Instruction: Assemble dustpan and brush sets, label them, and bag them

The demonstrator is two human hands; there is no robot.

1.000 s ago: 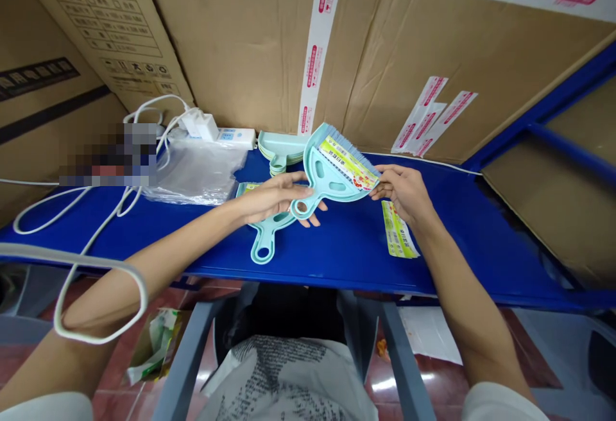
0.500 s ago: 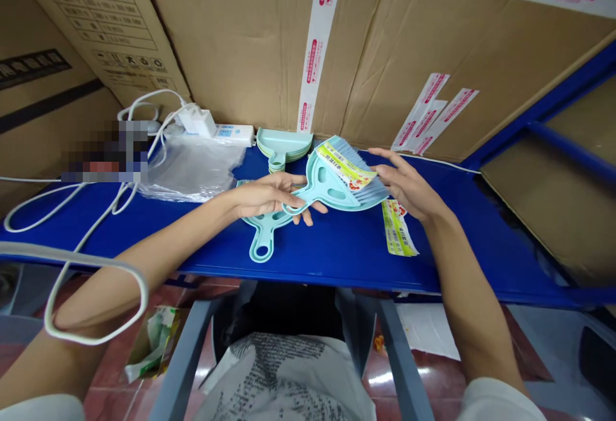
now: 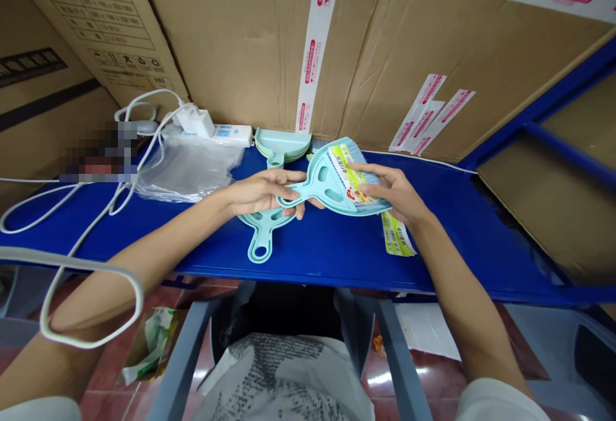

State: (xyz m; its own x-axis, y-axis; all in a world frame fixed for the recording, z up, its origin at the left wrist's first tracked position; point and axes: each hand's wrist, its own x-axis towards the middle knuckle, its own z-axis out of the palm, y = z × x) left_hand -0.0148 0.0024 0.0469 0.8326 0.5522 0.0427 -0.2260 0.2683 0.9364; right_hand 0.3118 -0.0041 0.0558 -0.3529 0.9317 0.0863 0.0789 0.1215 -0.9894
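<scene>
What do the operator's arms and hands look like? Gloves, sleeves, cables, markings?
Left hand and right hand: ungloved, no watch or bracelet visible. Left sleeve and right sleeve: short, whitish, plain where visible; left forearm and right forearm bare. A white cable loops across the view of the left arm; can't tell if it touches.

A pale shirt point(image 3: 289, 379) is showing dark printed lettering point(image 3: 255, 382) and a dark patterned patch point(image 3: 283, 345); short white sleeves point(image 3: 498, 400) are leaving the forearms point(image 3: 469, 305) bare.
</scene>
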